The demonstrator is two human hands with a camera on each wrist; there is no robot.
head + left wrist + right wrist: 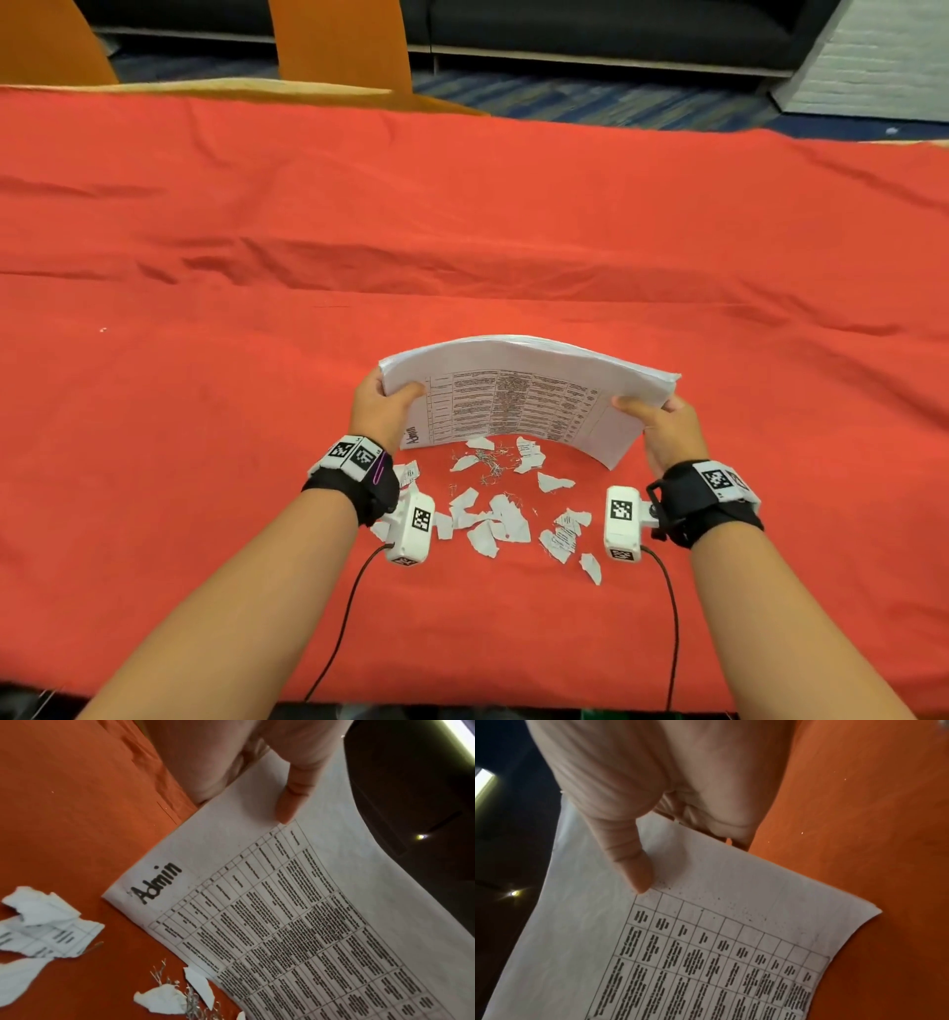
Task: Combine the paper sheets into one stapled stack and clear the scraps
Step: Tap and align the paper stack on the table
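A thick stack of white printed sheets (518, 395) stands on its long edge on the red cloth, bowed towards me. Its top page shows a table and the word "Admin" (159, 884). My left hand (382, 406) grips the stack's left end, thumb (293, 801) on the front page. My right hand (662, 426) grips the right end, thumb (634, 866) on the front. Torn paper scraps (493, 519) and loose staples (488, 462) lie on the cloth between my wrists, just in front of the stack.
The red cloth (462, 231) covers the whole table and has wrinkles across the middle. Orange chair backs (339, 41) stand beyond the far edge. A dark sofa (606, 25) sits farther back. The near table edge runs along the bottom.
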